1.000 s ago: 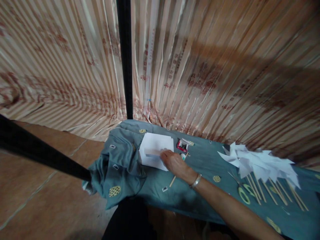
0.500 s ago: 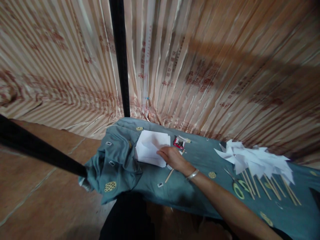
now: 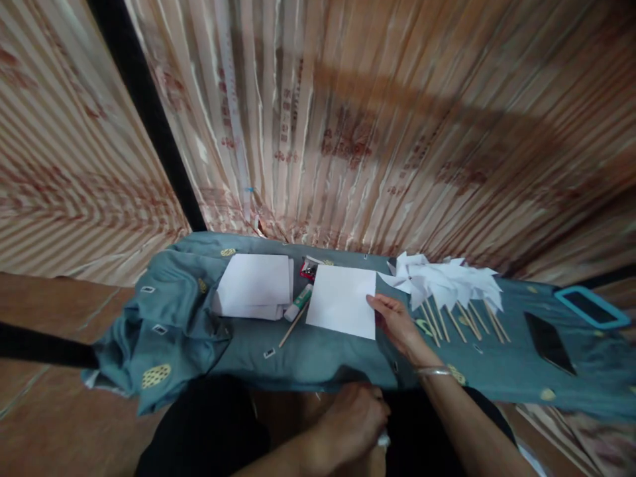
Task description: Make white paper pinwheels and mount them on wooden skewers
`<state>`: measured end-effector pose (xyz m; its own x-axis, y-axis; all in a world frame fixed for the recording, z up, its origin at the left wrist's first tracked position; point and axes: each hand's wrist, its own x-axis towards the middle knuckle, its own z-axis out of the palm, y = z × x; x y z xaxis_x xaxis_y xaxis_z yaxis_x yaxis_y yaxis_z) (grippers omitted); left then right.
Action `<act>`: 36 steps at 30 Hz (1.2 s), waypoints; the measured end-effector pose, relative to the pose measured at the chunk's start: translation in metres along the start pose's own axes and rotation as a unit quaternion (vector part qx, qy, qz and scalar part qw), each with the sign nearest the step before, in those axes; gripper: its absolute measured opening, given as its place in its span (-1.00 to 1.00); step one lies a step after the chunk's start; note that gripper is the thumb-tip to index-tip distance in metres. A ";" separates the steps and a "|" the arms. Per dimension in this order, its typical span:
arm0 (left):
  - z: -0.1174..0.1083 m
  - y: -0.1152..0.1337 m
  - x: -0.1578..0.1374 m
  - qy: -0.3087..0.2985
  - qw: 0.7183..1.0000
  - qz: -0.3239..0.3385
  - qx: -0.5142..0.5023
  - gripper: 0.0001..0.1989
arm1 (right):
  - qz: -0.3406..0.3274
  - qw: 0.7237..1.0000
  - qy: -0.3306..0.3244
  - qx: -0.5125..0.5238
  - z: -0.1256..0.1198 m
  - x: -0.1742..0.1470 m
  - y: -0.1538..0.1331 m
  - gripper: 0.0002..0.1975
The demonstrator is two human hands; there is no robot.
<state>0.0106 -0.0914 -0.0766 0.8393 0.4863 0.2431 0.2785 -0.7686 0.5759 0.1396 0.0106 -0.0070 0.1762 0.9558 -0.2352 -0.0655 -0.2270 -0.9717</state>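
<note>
White sheet [image 3: 340,301], pinched by the right hand [image 3: 399,326]!
I see the paper stack [image 3: 254,285] at its nine o'clock, pinwheels [image 3: 447,285] at three; left hand [image 3: 354,416] curled at six, contents I can't tell.

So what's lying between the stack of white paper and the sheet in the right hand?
In the head view, a green-and-white tube and a thin wooden stick lie between them, with a small red box farther back.

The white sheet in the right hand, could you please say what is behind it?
Beyond the upper left corner of the white sheet, part of a red box and blue-green cloth show. The box's covered part and anything else behind the sheet cannot be seen.
</note>
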 end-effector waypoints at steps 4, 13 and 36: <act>-0.021 0.009 -0.003 -0.033 0.996 -0.082 -0.031 -0.80 | 0.006 1.000 0.026 -0.015 -0.031 -0.005 0.026 -0.56; -0.072 -0.018 0.001 0.236 0.961 -0.138 0.041 -0.48 | -0.382 0.821 0.174 -0.386 -0.071 -0.042 -0.018 -0.73; -0.067 -0.054 -0.005 0.165 0.963 -0.210 0.027 -0.70 | -0.090 0.974 -0.071 -0.195 -0.080 -0.016 0.043 -0.68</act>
<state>-0.0404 -0.0244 -0.0564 0.4556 0.8578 0.2379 0.5925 -0.4916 0.6381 0.2126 -0.0296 -0.0465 0.0103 0.9966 -0.0823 0.3369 -0.0809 -0.9381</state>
